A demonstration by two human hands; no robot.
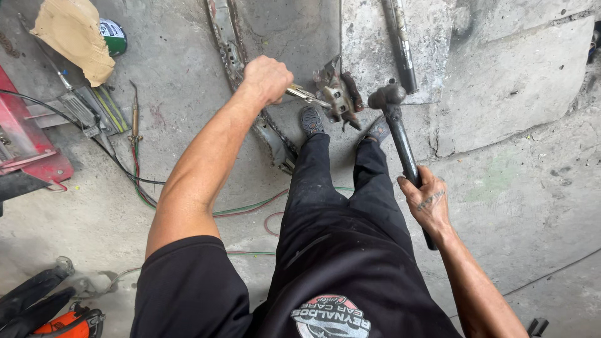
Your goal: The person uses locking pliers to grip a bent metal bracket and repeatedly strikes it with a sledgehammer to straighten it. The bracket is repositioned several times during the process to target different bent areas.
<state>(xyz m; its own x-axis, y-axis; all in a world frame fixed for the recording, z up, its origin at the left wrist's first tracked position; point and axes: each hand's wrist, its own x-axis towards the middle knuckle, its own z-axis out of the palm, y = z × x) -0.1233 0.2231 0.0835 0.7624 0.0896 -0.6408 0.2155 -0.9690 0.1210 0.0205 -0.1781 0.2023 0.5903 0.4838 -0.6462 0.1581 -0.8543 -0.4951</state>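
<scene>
Black hammer (400,134), rusty brown bracket (339,94)

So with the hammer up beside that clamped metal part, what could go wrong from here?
1. The hammer head is close to the rusty part; a glancing blow might reach the left hand on the pliers.
2. The part sits just above the shoes, so it could drop on a foot.
3. Hoses trail underfoot, a possible trip hazard.

We see a dark hammer (400,134) slanting right of centre, its head just beside a rusty metal bracket (338,94) clamped by silver locking pliers (305,95) at upper centre.
</scene>
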